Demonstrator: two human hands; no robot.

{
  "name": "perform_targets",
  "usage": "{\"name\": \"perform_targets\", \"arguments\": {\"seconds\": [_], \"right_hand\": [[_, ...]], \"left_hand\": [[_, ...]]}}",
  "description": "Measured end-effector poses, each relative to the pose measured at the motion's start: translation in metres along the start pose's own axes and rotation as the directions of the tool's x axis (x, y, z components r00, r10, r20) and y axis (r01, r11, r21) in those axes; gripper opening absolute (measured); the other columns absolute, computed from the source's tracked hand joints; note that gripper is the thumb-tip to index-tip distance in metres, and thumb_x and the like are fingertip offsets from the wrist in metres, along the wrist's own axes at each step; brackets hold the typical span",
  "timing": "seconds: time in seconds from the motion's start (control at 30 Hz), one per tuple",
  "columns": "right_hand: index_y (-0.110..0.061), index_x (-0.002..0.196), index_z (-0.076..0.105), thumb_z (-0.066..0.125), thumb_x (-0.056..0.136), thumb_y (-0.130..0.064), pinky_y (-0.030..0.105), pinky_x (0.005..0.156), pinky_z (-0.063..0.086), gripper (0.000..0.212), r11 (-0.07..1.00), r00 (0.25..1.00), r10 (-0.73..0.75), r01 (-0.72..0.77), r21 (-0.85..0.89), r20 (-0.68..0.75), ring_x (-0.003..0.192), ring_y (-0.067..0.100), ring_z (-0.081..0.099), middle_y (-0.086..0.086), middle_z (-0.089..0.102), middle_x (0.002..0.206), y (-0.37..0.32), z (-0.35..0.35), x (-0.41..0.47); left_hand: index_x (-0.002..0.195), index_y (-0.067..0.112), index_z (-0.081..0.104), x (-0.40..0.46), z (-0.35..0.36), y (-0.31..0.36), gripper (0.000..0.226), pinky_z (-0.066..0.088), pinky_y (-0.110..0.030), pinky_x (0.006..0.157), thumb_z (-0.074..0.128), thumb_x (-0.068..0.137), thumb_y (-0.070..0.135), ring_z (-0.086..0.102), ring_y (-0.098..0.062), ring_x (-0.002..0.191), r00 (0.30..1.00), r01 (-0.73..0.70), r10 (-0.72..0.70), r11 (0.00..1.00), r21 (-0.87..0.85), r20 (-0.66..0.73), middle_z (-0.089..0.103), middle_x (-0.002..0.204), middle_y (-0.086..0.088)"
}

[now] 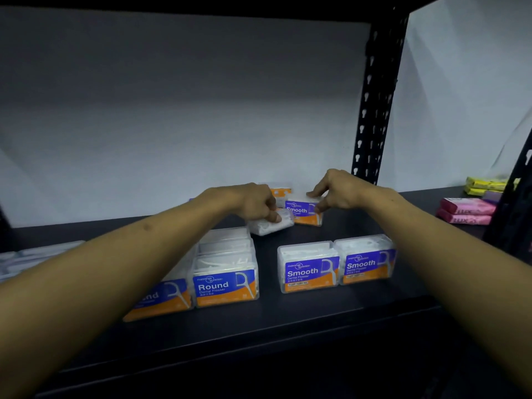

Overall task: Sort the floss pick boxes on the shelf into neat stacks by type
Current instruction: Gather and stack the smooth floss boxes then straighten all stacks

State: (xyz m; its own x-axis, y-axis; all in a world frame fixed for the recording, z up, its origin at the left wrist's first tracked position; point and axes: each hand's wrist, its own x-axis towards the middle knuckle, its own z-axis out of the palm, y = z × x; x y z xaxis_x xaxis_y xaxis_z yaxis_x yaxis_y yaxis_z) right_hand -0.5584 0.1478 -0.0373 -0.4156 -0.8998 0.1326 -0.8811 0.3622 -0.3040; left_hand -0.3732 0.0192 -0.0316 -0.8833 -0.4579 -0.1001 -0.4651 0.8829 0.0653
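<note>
At the back of the shelf (331,318), a blank-sided floss box (270,224) lay under the left hand (254,201), whose grip curled round it. Just beside it, the right hand (335,191) pinched a Smooth box (305,213) by its top. Best turn the blank box to read its label before stacking. Both arms reached forward, wrists bent down.

Black shelf (288,321), stocked.
Resting on it: Round floss pick boxes (226,283) front left, Smooth floss pick boxes (335,264) front right, more behind; pink Lux packs (466,211) far right.
</note>
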Motion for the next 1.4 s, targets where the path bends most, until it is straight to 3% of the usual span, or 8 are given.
{"name": "perform_targets", "arguments": {"seconds": [0.23,0.5,0.57,0.7,1.13,1.23,1.3,1.4], "right_hand": [[-0.012,0.124,0.069,0.082,0.079,-0.014,0.03,0.099,0.047,0.047,0.988,1.0,-0.005,0.003,0.155,0.013,0.107,0.018,0.063,0.004,0.071,0.117,0.033,-0.007,-0.021],[-0.02,0.119,0.071,0.079,0.082,-0.009,0.033,0.077,0.057,0.04,0.872,0.999,0.037,-0.013,0.49,-0.039,0.087,0.014,0.068,0.001,0.073,0.1,0.067,0.004,-0.056],[-0.02,0.123,0.069,0.078,0.083,-0.011,0.037,0.084,0.059,0.042,0.857,0.997,0.027,0.013,0.515,-0.069,0.098,0.018,0.069,0.004,0.073,0.109,0.071,0.008,-0.06],[-0.021,0.123,0.066,0.072,0.087,-0.008,0.018,0.071,0.057,0.039,0.808,0.993,0.006,0.065,0.586,-0.12,0.091,0.009,0.069,-0.002,0.072,0.105,0.071,0.02,-0.068],[-0.024,0.124,0.066,0.071,0.09,-0.012,0.016,0.059,0.053,0.036,0.7,0.971,0.066,0.119,0.704,-0.23,0.075,0.003,0.073,0.004,0.075,0.101,0.086,0.041,-0.08],[-0.021,0.121,0.065,0.073,0.088,-0.009,0.02,0.061,0.054,0.035,0.699,0.97,0.057,0.13,0.703,-0.236,0.078,0.008,0.073,0.007,0.073,0.102,0.083,0.04,-0.081],[-0.018,0.119,0.063,0.074,0.086,-0.008,0.028,0.067,0.057,0.036,0.709,0.969,0.041,0.143,0.69,-0.243,0.085,0.017,0.073,0.009,0.072,0.106,0.084,0.042,-0.081],[-0.016,0.115,0.063,0.076,0.084,-0.007,0.038,0.077,0.059,0.035,0.713,0.962,0.052,0.153,0.685,-0.269,0.094,0.024,0.072,0.008,0.071,0.11,0.086,0.043,-0.081]], "left_hand": [[0.152,0.026,0.041,-0.001,-0.004,-0.008,0.048,0.037,-0.037,0.112,0.043,0.105,0.018,0.049,-0.028,0.133,1.0,-0.026,0.026,0.994,-0.103,-0.003,0.049,0.15,-0.01],[0.155,0.034,0.029,0.004,0.0,-0.01,0.047,0.045,-0.039,0.106,0.032,0.109,0.027,0.046,-0.028,0.137,0.999,0.038,-0.031,0.967,-0.25,0.03,0.037,0.156,-0.011],[0.156,0.029,0.028,0.005,0.003,-0.012,0.049,0.045,-0.035,0.1,0.036,0.108,0.036,0.048,-0.025,0.134,0.999,0.032,-0.027,0.962,-0.273,0.025,0.04,0.154,-0.01],[0.152,0.027,0.033,0.006,0.008,-0.019,0.055,0.051,-0.033,0.093,0.053,0.102,0.036,0.054,-0.016,0.117,1.0,-0.014,0.011,0.966,-0.26,-0.011,0.048,0.148,-0.008],[0.115,0.028,0.048,0.014,-0.002,0.002,0.046,0.047,-0.025,0.062,0.078,0.081,0.031,0.061,-0.018,0.091,0.99,-0.012,0.004,0.998,-0.063,-0.138,0.061,0.114,-0.003],[0.124,0.032,0.039,0.009,-0.01,0.003,0.056,0.053,-0.037,0.073,0.076,0.082,0.026,0.064,-0.026,0.089,0.953,-0.119,0.07,0.981,-0.155,-0.293,0.064,0.115,-0.013],[0.141,0.041,0.03,0.002,-0.017,0.003,0.072,0.055,-0.041,0.085,0.072,0.085,0.021,0.062,-0.028,0.101,0.921,-0.208,0.118,0.954,-0.214,-0.371,0.053,0.138,-0.009],[0.147,0.041,0.038,-0.005,-0.022,0.006,0.058,0.061,-0.036,0.079,0.059,0.097,0.019,0.061,-0.019,0.105,0.936,-0.168,-0.006,0.87,-0.463,-0.352,0.048,0.144,0.001]]}}
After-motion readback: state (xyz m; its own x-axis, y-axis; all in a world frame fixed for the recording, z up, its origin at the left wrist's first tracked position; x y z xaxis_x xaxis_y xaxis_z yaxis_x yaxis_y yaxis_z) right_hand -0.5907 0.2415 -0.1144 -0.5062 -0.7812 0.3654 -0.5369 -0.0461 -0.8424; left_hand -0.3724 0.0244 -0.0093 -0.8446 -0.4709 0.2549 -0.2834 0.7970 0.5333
